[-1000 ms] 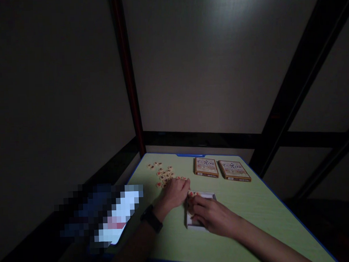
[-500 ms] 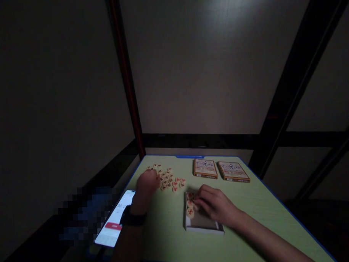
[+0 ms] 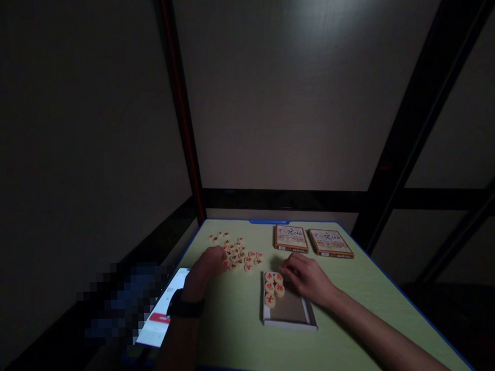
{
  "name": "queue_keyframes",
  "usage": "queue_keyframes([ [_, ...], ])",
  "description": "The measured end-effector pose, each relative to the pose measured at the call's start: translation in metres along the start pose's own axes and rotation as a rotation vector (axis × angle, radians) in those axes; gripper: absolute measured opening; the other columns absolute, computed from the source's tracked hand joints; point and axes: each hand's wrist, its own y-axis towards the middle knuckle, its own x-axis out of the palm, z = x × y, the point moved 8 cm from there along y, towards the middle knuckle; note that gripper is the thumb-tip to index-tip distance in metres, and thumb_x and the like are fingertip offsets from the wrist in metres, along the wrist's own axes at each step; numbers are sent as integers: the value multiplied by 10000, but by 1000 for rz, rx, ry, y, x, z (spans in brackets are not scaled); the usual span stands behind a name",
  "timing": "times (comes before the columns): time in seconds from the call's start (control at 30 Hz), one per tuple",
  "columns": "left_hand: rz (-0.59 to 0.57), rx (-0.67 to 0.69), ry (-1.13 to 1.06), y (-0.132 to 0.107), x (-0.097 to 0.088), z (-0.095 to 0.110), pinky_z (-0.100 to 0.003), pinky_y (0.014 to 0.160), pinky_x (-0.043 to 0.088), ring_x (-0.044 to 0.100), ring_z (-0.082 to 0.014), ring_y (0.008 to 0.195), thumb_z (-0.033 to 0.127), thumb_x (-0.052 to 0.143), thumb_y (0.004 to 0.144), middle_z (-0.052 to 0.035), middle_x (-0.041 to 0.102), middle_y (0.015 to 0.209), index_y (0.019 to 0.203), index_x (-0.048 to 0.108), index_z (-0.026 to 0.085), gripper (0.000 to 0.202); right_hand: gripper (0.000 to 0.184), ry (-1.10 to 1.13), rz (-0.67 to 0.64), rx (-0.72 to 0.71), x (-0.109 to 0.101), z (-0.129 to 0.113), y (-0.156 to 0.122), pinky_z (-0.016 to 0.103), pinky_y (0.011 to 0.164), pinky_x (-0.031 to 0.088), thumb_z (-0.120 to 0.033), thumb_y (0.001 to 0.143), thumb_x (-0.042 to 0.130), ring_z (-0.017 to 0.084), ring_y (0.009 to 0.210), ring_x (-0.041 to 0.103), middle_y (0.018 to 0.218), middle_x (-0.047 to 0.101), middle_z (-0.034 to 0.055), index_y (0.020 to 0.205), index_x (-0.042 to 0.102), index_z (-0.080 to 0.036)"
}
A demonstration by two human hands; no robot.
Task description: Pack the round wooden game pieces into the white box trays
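Observation:
My left hand (image 3: 208,264), with a dark band on its wrist, is at the near left side of a loose spread of xiangqi pieces (image 3: 239,250). Its fingers are closed at a red-marked xiangqi piece (image 3: 226,263), partly covered by the fingertips. In front of me lies a shallow open box (image 3: 291,326). Several red-marked pieces (image 3: 270,300) sit face up in two columns along its left side. Just beyond the box's upper right part is my right hand (image 3: 307,278), fingers loosely curled and slightly apart, with no piece visible in them.
Two flat printed boxes (image 3: 290,238) lie side by side at the far right of the green table (image 3: 236,332). A lit phone (image 3: 157,324) rests at the left edge, partly behind my left wrist. Walls stand close behind and to the left.
My right hand has drawn back from the box to the upper right, uncovering red pieces in the second column. My left hand has shifted slightly nearer and now touches a red-marked piece.

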Motion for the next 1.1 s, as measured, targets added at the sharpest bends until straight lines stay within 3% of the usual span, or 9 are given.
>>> queue_keyframes([
  [0.23, 11, 21, 24, -1, -1, 5, -268, 848, 453, 629, -192, 986, 66, 597, 748, -62, 698, 985, 877, 671, 183, 189, 194, -17, -37, 10, 4, 4, -1, 274, 640, 457, -248, 974, 490, 171, 709, 602, 795, 631, 49, 838, 616, -190],
  [0.5, 38, 23, 101, -3, -6, 10, -279, 854, 457, 642, -210, 999, 118, 588, 803, -88, 706, 965, 863, 668, 172, 113, 185, -29, -63, 36, 6, 4, 0, 279, 642, 459, -239, 962, 508, 178, 710, 612, 804, 643, 57, 831, 626, -183],
  [0.8, -69, 58, -20, 0, -1, 21, -252, 745, 459, 660, -186, 857, 77, 619, 700, -47, 713, 886, 823, 692, 165, 168, 202, -26, -78, 46, 7, 7, 0, 277, 672, 470, -256, 978, 488, 175, 741, 617, 820, 648, 58, 856, 631, -181],
  [1.1, -48, 129, -89, -6, -9, 33, -241, 708, 437, 642, -166, 801, 32, 594, 702, -33, 707, 854, 862, 631, 170, 215, 219, -16, -62, 41, 7, 8, 0, 285, 658, 472, -267, 981, 478, 179, 726, 613, 810, 646, 61, 849, 633, -185],
])
